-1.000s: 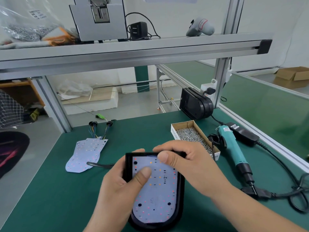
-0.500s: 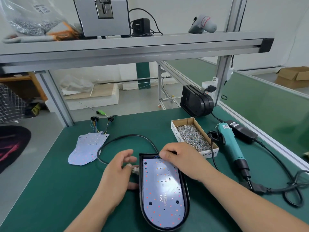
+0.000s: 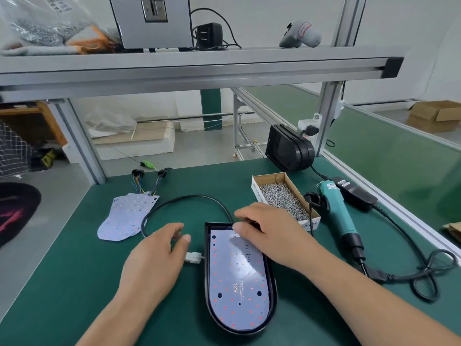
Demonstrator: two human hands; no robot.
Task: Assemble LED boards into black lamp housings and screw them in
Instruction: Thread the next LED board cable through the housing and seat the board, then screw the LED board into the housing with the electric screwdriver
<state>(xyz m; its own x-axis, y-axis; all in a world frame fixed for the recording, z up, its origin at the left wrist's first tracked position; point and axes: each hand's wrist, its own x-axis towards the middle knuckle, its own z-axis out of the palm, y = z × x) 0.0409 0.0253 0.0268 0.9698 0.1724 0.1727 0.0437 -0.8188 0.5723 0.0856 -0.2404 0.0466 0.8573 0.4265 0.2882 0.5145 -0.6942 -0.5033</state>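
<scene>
While the surface (image 3: 74, 270) carries the black lamp housing (image 3: 273, 295) at lower centre, LED board (image 3: 237, 295) inside, your right hand (image 3: 272, 236) curls over its top end and your left hand (image 3: 154, 260) hovers half-curled just left; neither grip is clear.

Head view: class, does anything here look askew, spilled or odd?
Nothing is spilled or damaged. The spare LED boards lie fanned in an uneven pile, and a white connector sits outside the black housing, at its left.
</scene>
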